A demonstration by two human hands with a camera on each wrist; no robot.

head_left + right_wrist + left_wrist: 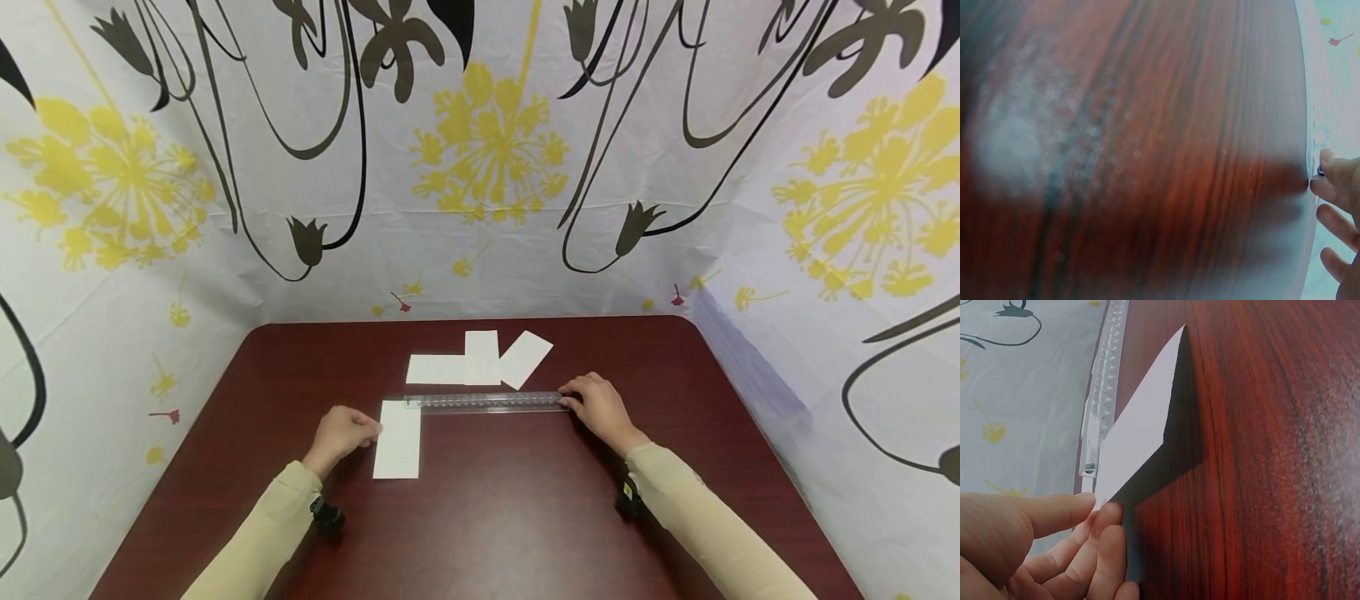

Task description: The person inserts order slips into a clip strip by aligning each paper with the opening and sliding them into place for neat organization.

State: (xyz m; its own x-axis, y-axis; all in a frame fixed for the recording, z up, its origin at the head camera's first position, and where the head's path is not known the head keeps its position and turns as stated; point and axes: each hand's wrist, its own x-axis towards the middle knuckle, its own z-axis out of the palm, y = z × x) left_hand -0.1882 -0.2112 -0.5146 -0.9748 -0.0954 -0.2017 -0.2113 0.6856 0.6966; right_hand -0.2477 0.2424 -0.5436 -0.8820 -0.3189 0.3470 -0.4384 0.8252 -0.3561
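Note:
My left hand (342, 437) pinches the left edge of a white rectangular piece of paper (397, 443) between thumb and fingers. In the left wrist view this paper (1144, 406) is lifted at a slant and casts a shadow on the table. A clear plastic ruler (491, 402) lies sideways, its left end overlapping the paper's top edge. At the ruler's right end, my right hand (597, 410) holds it between thumb and fingertips. Only part of the right hand (1340, 209) shows at the edge of the right wrist view.
Beyond the ruler lie three more white pieces of paper: one sideways (435, 369), one upright (482, 358) and one tilted (527, 360). The dark red wooden table (510, 508) has rounded far corners. Patterned white cloth (480, 267) hangs behind it and at both sides.

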